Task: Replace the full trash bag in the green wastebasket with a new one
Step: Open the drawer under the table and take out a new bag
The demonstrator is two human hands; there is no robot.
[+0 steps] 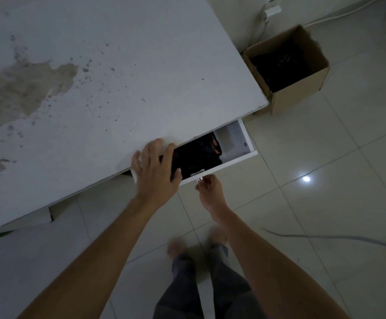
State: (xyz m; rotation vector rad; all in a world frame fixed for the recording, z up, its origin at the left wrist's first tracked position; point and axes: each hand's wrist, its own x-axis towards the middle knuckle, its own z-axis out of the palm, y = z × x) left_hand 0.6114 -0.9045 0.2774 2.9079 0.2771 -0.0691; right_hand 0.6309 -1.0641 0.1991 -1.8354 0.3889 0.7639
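A black bundle, perhaps folded bags though that cannot be told, lies in the open white drawer just right of the picture's middle, under the near edge of the tabletop. At 9 o'clock from the bundle the left hand reaches over the drawer's left end. Its fingers are spread, the tips at the tabletop's edge and the thumb down against the black bundle. At 6 o'clock the right hand pinches the small metal handle on the drawer front.

The tabletop carries a wide brownish stain toward 9 o'clock. At 2 o'clock an open cardboard box with dark contents stands on the tiled floor. A grey cable crosses the floor at 4 o'clock.
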